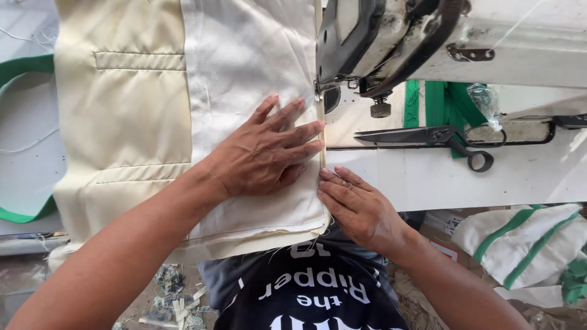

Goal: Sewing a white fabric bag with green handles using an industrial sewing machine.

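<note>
A cream garment piece (122,122) with a white lining panel (244,55) lies flat on the sewing table. My left hand (263,153) presses flat on the white lining, fingers spread and pointing toward the fabric's right edge. My right hand (358,208) rests at the lower right edge of the fabric, fingertips pinching or steadying the seam edge (322,177). The sewing machine head (379,43) stands just above and right of both hands, its presser foot area (318,91) at the fabric's edge.
Black-handled scissors (428,137) lie on the white machine bed (428,177) to the right. Green fabric (446,101) sits behind them. A white and green cloth pile (526,244) lies at lower right. Green-trimmed fabric (24,67) is at far left. Scraps litter the floor (171,299).
</note>
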